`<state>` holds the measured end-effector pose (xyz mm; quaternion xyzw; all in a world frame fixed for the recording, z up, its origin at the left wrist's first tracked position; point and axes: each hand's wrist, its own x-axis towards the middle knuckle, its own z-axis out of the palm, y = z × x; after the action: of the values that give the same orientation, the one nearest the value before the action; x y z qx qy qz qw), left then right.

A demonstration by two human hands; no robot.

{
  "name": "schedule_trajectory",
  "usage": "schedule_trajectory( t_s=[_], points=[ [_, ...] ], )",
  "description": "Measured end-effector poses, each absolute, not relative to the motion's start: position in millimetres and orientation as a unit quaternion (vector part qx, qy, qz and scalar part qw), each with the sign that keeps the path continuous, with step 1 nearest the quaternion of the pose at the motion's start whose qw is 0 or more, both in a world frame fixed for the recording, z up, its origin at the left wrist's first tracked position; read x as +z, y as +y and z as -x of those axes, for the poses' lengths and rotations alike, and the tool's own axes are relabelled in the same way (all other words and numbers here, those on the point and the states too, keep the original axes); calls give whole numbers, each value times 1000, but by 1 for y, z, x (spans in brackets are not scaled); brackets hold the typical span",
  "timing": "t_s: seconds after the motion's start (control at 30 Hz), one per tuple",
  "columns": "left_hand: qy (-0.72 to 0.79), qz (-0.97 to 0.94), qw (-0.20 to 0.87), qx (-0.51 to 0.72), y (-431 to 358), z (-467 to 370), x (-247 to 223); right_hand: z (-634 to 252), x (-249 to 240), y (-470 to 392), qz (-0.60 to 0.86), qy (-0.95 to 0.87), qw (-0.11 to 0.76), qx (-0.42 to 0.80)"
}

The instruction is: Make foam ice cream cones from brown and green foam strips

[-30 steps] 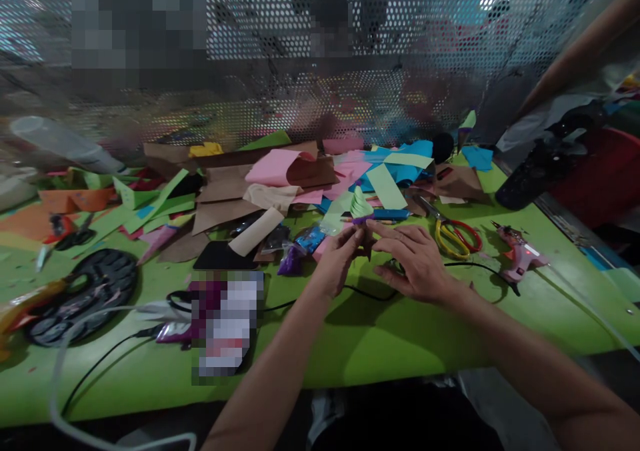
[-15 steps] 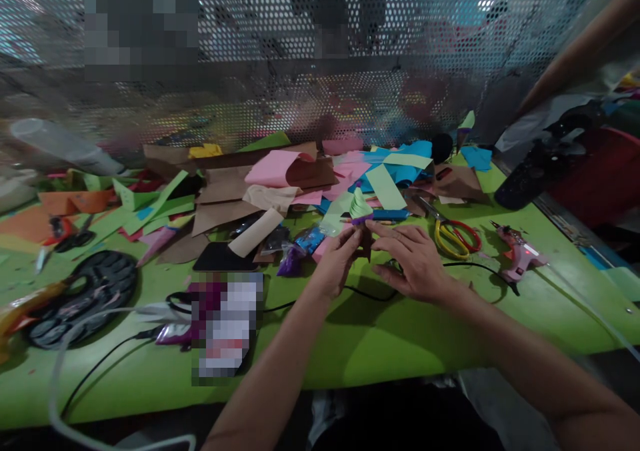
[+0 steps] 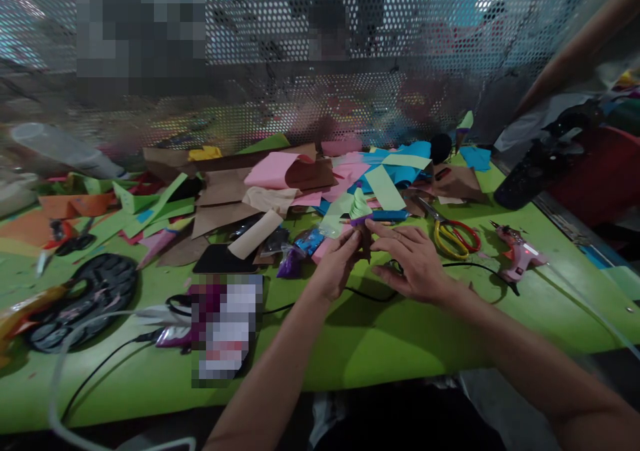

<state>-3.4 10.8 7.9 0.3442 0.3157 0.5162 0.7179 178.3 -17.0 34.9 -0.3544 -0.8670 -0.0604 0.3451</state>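
My left hand [image 3: 340, 261] is closed around a small paper ice-cream cone [image 3: 359, 206] with a pleated light-green top, a purple band and a brown cone below. The lower part of the cone is mostly hidden by the fingers. My right hand [image 3: 411, 259] is just to its right, fingers stretched out and thumb apart. Its index fingertip meets the purple band. Right behind the cone are a pale green paper piece [image 3: 334, 218] and a blue stick-like object [image 3: 390, 216].
Scissors [image 3: 453, 234] with yellow and red handles and a pink glue gun [image 3: 523, 254] lie to the right. A similar cone [image 3: 465, 128] stands at the back. Coloured paper lies along the perforated screen [image 3: 300, 98]. A phone [image 3: 220, 258] and cables are on the left.
Both hands stay nearly in place around the cone. The cone's band and the right index fingertip have shifted only very slightly.
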Motion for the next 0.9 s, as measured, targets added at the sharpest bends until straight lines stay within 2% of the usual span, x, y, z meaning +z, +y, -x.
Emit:
schedule_trajectory(
  t_s=[0.9],
  points=[
    [287, -298, 762, 498, 11, 6, 8, -180, 35, -17, 341, -867, 364, -14]
  ],
)
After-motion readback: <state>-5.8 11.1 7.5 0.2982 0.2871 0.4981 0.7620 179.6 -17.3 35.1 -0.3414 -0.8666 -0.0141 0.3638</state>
